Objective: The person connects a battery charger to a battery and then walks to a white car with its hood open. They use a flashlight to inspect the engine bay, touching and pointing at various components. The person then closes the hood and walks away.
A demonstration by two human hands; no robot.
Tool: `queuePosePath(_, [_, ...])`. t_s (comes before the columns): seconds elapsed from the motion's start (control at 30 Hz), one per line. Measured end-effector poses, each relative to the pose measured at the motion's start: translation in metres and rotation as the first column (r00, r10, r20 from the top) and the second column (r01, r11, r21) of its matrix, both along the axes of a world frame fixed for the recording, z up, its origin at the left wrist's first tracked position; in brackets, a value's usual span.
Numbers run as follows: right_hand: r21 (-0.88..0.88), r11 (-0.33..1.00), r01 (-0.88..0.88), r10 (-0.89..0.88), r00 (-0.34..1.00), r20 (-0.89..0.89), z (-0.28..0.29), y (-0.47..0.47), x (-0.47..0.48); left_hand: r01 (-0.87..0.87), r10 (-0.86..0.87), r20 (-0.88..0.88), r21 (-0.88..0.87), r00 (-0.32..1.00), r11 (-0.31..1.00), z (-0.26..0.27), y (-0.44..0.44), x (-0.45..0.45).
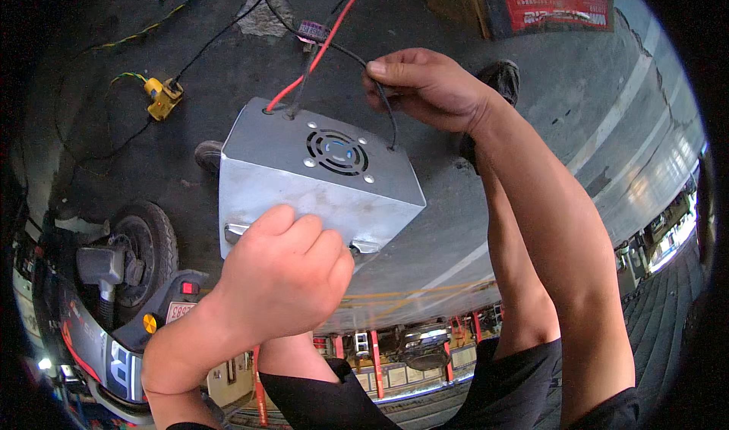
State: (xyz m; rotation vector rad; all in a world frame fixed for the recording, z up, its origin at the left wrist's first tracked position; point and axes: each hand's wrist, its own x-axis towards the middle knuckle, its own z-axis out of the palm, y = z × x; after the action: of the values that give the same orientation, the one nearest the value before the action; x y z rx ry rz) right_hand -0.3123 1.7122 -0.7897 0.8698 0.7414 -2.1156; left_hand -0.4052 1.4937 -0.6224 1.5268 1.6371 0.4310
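A silvery metal box (347, 194) hangs tilted before me, with a round slotted fan grille (338, 152) in its upper panel. My left hand (290, 270) is closed around the handle on its near face; only the metal handle ends (234, 232) show beside my fist. My right hand (424, 85) pinches a thin black cable (392, 114) between thumb and fingers. That cable comes out of the panel's right corner. A red cable (296, 83) and a second black cable (302, 83) leave the panel's left corner and run upward.
On the floor at left lies a yellow plug adapter (164, 98) with cords attached. A scooter (102, 344) with a rear wheel (142, 253) stands at lower left. A dark battery case with a red label (558, 6) is at top right, beside cardboard (455, 0). My shoe (504, 80) shows behind my right wrist.
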Motion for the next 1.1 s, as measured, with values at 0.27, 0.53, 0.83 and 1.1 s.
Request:
queuePosePath(0.27, [-0.067, 0.993, 0.099, -0.103, 0.993, -0.055, 0.005, -0.004, 0.0, 0.003, -0.003, -0.001, -0.015, 1.0, 1.0, 0.003, -0.003, -0.002])
queuePosePath(0.53, [-0.136, 0.986, 0.091, -0.102, 0.992, -0.072, -0.002, 0.0, 0.0, 0.004, -0.004, 0.02, -0.044, 1.0, 0.999, 0.002, -0.007, -0.002])
queuePosePath(0.83, [0.144, 0.989, 0.015, -0.023, 0.998, 0.054, 0.001, -0.007, -0.014, -0.114, 0.116, 0.079, -0.029, 0.99, 0.993, -0.032, -0.009, 0.002])
queuePosePath(1.1, [0.75, 0.622, -0.225, 0.186, 0.973, 0.137, -0.009, -0.005, 0.012, -0.306, 0.304, -0.034, -0.108, 0.952, 0.946, -0.131, 0.001, 0.003])
